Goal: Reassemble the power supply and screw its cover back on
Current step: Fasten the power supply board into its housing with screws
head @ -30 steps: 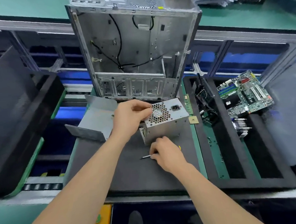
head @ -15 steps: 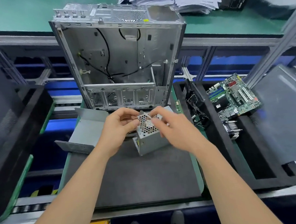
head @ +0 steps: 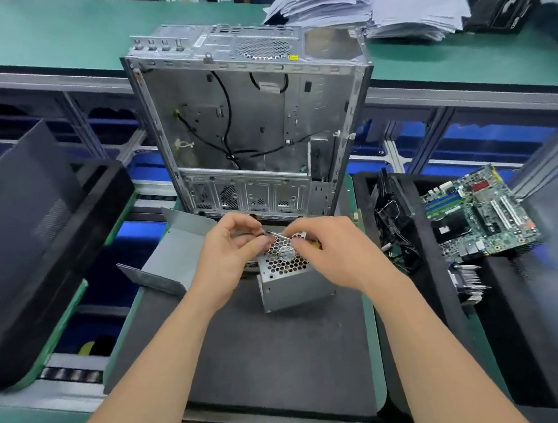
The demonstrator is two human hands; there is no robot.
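A person works over a power supply [head: 288,276] standing on the dark mat of the surface [head: 269,357], just in front of an open computer case [head: 251,121], honeycomb fan grille facing up. The right hand [head: 341,256] grips a yellow-handled screwdriver [head: 278,234] laid low across the grille. The left hand [head: 230,254] pinches at the tool's tip with curled fingers; whether a screw sits between those fingertips is too small to tell. The folded sheet-metal cover [head: 178,253] lies just left of the unit, not yet fitted. Judged from its build, the steel box should handle as stiff and weighty for its size, with smooth walls and sharp folded edges. It is best steadied by its solid side walls, not by the thin perforated grille over the fan. The cover looks light and apt to flex, so its bent flanges are the sensible hold. A motherboard [head: 477,214] rests in a foam tray to the right.
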